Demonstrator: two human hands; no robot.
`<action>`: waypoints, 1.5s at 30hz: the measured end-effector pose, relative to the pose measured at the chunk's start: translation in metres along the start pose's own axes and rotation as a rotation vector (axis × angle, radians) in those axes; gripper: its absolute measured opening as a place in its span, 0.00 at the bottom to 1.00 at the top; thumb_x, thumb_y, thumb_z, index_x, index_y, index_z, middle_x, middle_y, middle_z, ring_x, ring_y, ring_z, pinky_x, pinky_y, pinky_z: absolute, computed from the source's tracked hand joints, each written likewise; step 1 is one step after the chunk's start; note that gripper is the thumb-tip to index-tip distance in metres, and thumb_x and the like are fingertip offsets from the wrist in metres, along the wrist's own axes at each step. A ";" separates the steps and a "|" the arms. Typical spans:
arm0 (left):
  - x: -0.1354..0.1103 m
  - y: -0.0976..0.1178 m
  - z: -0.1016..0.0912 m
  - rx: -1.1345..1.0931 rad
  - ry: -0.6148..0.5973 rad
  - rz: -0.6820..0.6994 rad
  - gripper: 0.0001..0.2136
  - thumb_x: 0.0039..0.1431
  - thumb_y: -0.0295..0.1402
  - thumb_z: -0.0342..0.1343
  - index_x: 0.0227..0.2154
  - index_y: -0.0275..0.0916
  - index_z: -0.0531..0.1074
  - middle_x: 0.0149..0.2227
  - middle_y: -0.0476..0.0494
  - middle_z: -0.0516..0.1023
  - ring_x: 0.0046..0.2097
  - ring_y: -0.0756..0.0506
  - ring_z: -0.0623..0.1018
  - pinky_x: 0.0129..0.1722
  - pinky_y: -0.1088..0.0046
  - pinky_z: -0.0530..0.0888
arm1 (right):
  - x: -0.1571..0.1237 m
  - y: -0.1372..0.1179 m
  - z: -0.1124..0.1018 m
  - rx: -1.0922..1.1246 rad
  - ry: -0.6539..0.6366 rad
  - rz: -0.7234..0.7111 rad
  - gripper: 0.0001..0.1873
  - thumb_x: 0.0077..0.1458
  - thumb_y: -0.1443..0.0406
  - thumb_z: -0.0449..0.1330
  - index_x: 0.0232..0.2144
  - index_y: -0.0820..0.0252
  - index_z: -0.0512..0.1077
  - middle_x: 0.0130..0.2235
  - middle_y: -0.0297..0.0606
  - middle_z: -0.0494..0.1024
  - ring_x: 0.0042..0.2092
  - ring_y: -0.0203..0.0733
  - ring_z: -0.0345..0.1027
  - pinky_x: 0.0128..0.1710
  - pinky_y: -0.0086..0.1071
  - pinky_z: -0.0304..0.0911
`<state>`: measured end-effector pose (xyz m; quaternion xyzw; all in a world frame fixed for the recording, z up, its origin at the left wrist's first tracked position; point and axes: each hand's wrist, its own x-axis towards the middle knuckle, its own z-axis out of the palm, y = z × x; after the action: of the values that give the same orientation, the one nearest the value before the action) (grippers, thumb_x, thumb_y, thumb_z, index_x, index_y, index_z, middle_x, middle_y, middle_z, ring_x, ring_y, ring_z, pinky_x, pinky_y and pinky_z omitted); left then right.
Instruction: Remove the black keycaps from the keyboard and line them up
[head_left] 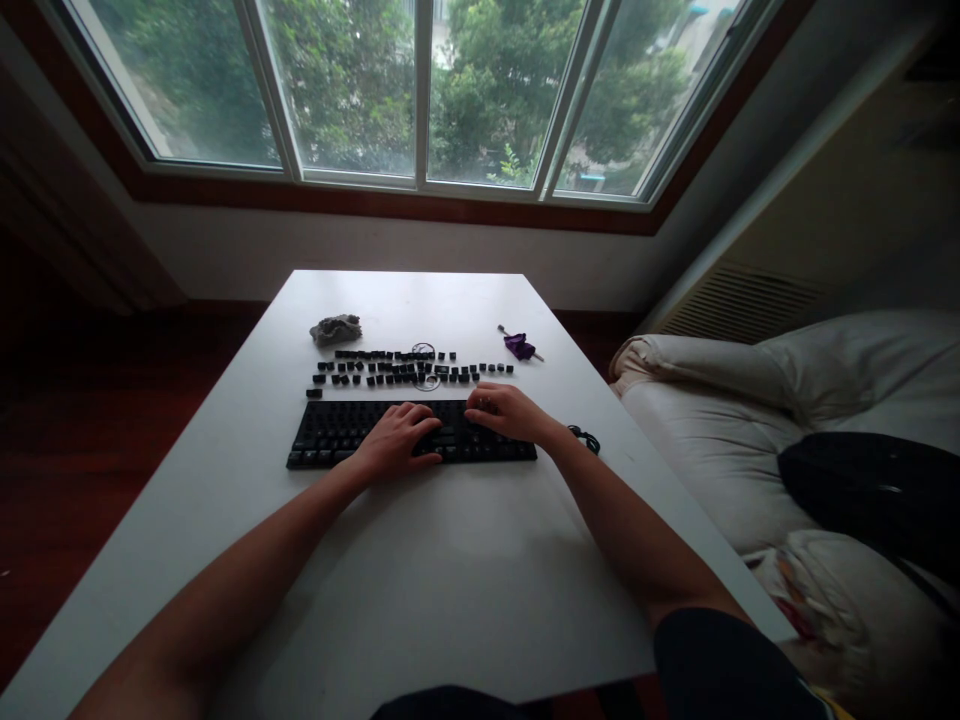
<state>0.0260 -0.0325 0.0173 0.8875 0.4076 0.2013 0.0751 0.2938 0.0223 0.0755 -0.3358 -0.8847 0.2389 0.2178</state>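
Atop the table (450, 560), keycaps (442, 371) beyond the keyboard (454, 436) could be scattered by the curled right hand (508, 412), contents unclear; left hand (397, 438) loosely spread.

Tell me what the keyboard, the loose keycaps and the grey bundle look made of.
Keyboard: probably plastic, black and mostly matte, judging by its dull, even surface.
Loose keycaps: likely plastic too, small black hard-edged blocks.
Grey bundle: probably cloth, matte, given its crumpled, soft-looking folds; the fibre can't be told.
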 end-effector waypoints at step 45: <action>-0.001 0.000 0.000 0.056 -0.010 0.014 0.24 0.57 0.48 0.61 0.55 0.44 0.70 0.55 0.40 0.71 0.56 0.36 0.68 0.57 0.55 0.65 | -0.005 0.049 -0.016 0.614 0.042 0.289 0.19 0.51 0.53 0.67 0.38 0.62 0.79 0.35 0.40 0.82 0.36 0.43 0.78 0.38 0.36 0.74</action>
<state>0.0247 -0.0332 0.0171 0.8931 0.4065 0.1860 0.0510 0.3304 0.0555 0.0594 -0.3815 -0.7101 0.5154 0.2908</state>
